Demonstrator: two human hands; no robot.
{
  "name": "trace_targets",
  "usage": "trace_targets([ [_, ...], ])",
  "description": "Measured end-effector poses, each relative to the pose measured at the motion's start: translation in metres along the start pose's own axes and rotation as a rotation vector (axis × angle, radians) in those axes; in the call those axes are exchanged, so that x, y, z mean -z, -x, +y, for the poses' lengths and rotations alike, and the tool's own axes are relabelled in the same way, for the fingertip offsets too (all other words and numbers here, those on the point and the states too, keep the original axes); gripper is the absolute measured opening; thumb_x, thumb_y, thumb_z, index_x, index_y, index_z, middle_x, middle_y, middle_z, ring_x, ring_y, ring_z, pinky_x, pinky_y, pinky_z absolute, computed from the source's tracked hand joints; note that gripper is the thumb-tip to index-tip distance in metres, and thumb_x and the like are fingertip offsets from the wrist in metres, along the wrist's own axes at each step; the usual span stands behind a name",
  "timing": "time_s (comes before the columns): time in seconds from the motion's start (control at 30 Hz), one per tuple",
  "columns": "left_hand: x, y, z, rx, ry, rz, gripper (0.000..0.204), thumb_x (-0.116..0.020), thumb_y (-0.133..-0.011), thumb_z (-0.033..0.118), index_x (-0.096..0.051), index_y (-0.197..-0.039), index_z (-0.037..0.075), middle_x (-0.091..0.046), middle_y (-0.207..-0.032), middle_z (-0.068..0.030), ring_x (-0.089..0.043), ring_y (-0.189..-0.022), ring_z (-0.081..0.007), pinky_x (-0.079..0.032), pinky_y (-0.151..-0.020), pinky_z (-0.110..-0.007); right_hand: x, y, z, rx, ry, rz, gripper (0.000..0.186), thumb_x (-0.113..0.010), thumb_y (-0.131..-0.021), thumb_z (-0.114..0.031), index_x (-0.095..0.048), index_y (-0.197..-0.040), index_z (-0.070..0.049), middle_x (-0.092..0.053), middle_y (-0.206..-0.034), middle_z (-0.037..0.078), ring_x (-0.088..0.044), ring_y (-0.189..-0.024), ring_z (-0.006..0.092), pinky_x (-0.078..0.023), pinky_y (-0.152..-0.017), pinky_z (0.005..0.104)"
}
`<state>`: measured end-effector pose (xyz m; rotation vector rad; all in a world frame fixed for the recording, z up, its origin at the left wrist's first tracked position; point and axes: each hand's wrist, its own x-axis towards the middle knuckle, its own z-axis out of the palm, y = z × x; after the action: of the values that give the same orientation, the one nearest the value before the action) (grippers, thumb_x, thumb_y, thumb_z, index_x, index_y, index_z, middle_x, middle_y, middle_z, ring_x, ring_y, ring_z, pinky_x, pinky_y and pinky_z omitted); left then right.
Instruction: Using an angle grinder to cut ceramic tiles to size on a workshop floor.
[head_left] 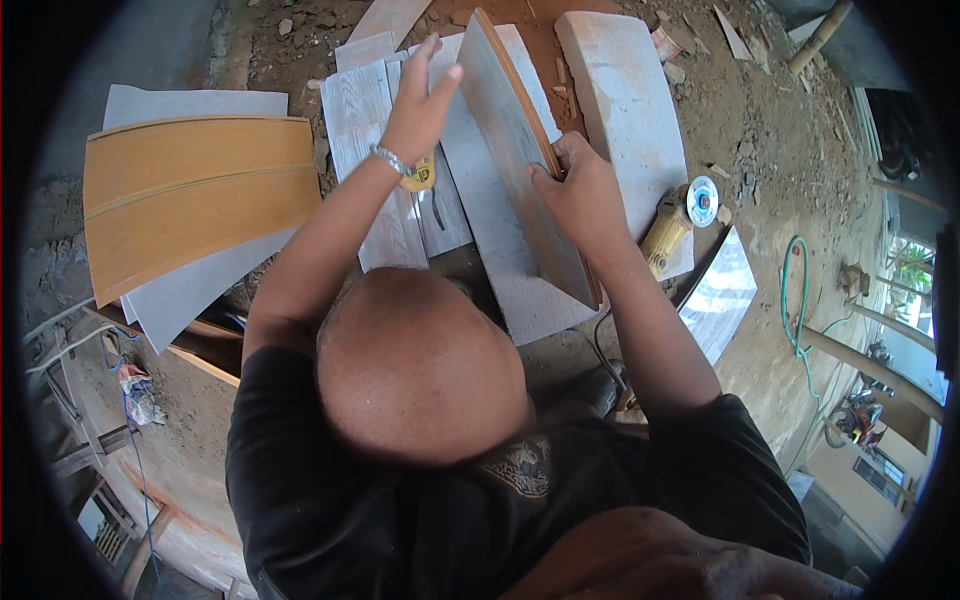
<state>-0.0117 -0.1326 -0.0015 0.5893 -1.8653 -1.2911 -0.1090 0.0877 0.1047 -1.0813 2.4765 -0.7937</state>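
Note:
A wood-look grey tile (505,150) with a brown edge stands tilted on its long side over pale flat tiles (488,210). My right hand (585,195) grips its right edge, thumb on the grey face. Left of the tile's upper part, my left hand (415,110) is raised with fingers stretched and thumb apart; it holds nothing. Under my left wrist lies a yellow tool (423,175), partly hidden, so its kind is unclear. Grey wood-grain tiles (362,140) lie beneath it. To the right of my right hand, a yellow angle grinder (665,235) with a pale disc rests on a thick whitish slab (630,100).
Orange-brown panels (200,200) lie at the left over pale sheets (200,290). A glossy grey tile (722,295) leans at the right. Farther right, a green hose (790,290) curls over the dirt ground. Rubble is scattered at the far side.

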Motion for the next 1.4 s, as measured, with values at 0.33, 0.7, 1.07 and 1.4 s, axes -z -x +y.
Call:
trace_targets([
  [0.33,-0.045,-0.078,-0.016,-0.161,0.042,0.124,0.033,-0.041,-0.111,0.031,-0.059,-0.105,0.005,-0.060,-0.096,-0.0055,-0.058,-0.097,-0.0171,-0.045,-0.095,-0.032,0.016,0.086,0.096,-0.642,-1.042,-0.020,0.056,-0.044,-0.107,-0.050,-0.063,-0.114,0.003,-0.070,-0.092,0.012,-0.068,-0.091,0.0233,-0.054,-0.088,0.0392],
  [0.7,-0.049,-0.082,-0.018,-0.115,0.064,0.119,0.040,-0.039,-0.112,0.037,-0.061,-0.102,0.005,-0.061,-0.091,-0.0042,-0.058,-0.091,-0.0162,-0.045,-0.090,-0.031,-0.002,0.159,0.131,-0.133,-0.074,-0.546,0.044,-0.065,-0.098,-0.043,-0.066,-0.104,0.001,-0.068,-0.087,0.022,-0.068,-0.084,0.0404,-0.053,-0.073,0.0452],
  [1.07,-0.042,-0.085,-0.019,0.037,0.129,0.096,0.045,-0.040,-0.111,0.043,-0.063,-0.105,0.006,-0.064,-0.092,-0.0059,-0.060,-0.091,-0.0163,-0.047,-0.090,-0.032,-0.011,0.131,0.141,0.242,-0.053,-0.358,0.036,-0.071,-0.092,-0.039,-0.069,-0.096,-0.003,-0.068,-0.084,0.017,-0.068,-0.078,0.0398,-0.052,-0.067,0.0469],
  [1.4,-0.048,-0.025,0.108,-0.814,-0.508,-0.757,0.074,-0.082,-0.075,0.047,-0.060,-0.128,0.000,-0.064,-0.122,-0.0162,-0.055,-0.123,-0.0382,-0.035,-0.112,-0.050,0.005,0.122,0.145,0.202,0.201,-0.321,0.045,-0.059,-0.099,-0.046,-0.070,-0.097,-0.003,-0.069,-0.082,0.018,-0.069,-0.077,0.0389,-0.055,-0.069,0.0475],
])
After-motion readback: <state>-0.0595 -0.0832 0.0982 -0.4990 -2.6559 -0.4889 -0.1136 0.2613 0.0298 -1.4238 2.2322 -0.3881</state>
